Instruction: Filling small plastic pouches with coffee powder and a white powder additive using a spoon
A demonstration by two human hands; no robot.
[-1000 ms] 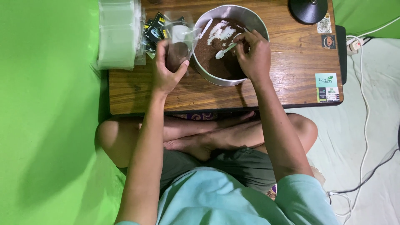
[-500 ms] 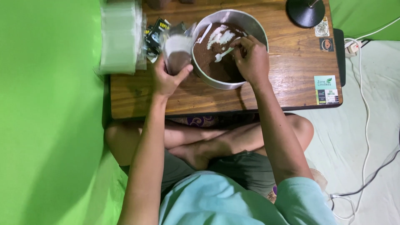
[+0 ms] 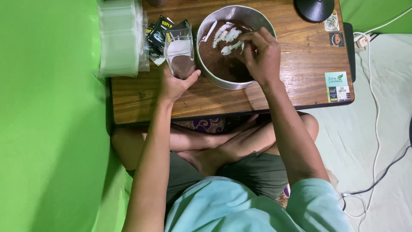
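Observation:
A round metal bowl [image 3: 257,19] holding dark brown powder with a white patch stands on a low wooden table [image 3: 296,81]. My right hand [image 3: 262,56] hovers over the bowl and grips a small white plastic spoon [image 3: 228,49] just above the powder. Left of the bowl, my left hand [image 3: 174,83] holds up a small clear plastic bag [image 3: 180,53] with brown powder in its bottom; the bag's mouth faces away from me.
A stack of clear plastic bags [image 3: 120,38] lies at the table's left end, with several black sachets [image 3: 161,32] beside it. A black round base [image 3: 315,8] and stickers [image 3: 337,86] sit on the right. White and black cables [image 3: 377,111] run over the pale floor; green cloth [image 3: 51,129] covers the left.
The bag in my left hand has been raised more upright beside the bowl. My right hand has stayed over the bowl, shifting the spoon slightly within the powder.

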